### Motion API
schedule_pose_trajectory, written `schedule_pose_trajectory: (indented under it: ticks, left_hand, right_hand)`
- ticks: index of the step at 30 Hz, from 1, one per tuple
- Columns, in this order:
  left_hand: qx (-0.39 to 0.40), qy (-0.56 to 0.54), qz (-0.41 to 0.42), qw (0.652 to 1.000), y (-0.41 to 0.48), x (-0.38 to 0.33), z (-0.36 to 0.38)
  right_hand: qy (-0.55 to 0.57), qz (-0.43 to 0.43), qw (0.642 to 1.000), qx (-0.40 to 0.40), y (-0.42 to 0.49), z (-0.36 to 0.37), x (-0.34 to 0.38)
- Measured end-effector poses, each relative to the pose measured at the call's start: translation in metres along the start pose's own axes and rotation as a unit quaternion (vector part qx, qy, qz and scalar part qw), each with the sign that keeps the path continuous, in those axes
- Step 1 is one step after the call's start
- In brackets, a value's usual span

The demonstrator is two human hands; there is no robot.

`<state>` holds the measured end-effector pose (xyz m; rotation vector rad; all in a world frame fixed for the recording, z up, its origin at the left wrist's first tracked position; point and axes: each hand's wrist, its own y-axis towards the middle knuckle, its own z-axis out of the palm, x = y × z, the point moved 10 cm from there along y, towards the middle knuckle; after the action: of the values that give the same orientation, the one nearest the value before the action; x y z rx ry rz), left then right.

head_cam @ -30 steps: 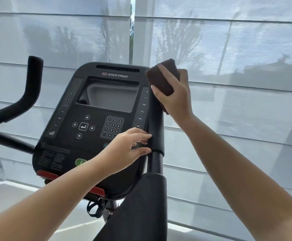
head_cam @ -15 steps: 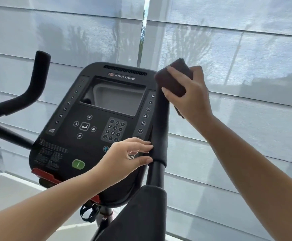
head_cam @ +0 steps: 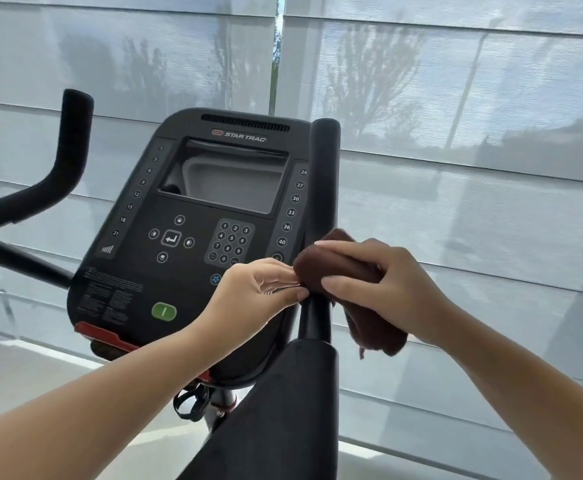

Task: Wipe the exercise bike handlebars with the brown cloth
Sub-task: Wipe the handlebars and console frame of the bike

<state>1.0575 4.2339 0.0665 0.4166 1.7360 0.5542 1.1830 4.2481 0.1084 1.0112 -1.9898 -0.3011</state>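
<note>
The right handlebar (head_cam: 324, 174) is a black upright grip beside the console. My right hand (head_cam: 390, 289) holds the brown cloth (head_cam: 338, 268) wrapped around the lower end of that grip, with a loose end hanging below my palm. My left hand (head_cam: 255, 292) pinches the bar just left of the cloth, fingertips touching it. The left handlebar (head_cam: 71, 150) curves up at the far left, untouched.
The black Star Trac console (head_cam: 186, 237) with screen, keypad and green button stands between the handlebars. A wide black padded section (head_cam: 290, 410) of the bar runs down toward me. Grey window blinds (head_cam: 473, 168) fill the background; pale floor lies at the lower left.
My right hand has slid the cloth down from the top of the right grip to its lower end, baring the tip. My left hand stays at the same place.
</note>
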Motion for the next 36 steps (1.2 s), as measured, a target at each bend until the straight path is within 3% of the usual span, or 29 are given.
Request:
schedule_pose_trajectory:
  ticks: [3,5,12,17,23,27,30,36]
  left_hand:
    - [-0.02,0.011,-0.012,1.0,0.0,0.005,-0.003]
    - [-0.023,0.016,-0.012,1.0,0.0,0.004,-0.002]
    - [-0.018,-0.045,-0.063,0.997,0.001,0.015,0.0]
    - [-0.018,-0.018,-0.045,0.999,-0.001,0.006,0.001]
    - [-0.012,-0.012,-0.066,0.998,-0.002,0.012,-0.001]
    - [-0.008,-0.066,-0.157,0.985,-0.002,0.029,-0.002]
    - [-0.011,-0.02,-0.13,0.991,-0.002,0.019,-0.003]
    - [-0.022,0.067,-0.101,0.992,0.0,0.005,0.004]
  right_hand:
    - [-0.015,0.024,0.987,-0.157,0.025,-0.04,-0.012]
    - [-0.022,0.044,0.98,-0.193,0.037,-0.041,-0.019]
    - [0.105,0.083,0.981,-0.143,-0.032,0.006,-0.028]
    - [0.123,0.077,0.987,-0.069,-0.058,0.015,-0.009]
    - [0.117,0.115,0.97,-0.182,-0.038,0.002,-0.025]
    - [0.219,0.114,0.963,-0.111,-0.074,0.024,-0.025]
    - [0.245,0.094,0.961,-0.082,-0.083,0.024,-0.025]
    - [0.207,0.034,0.93,-0.302,-0.026,-0.03,-0.041]
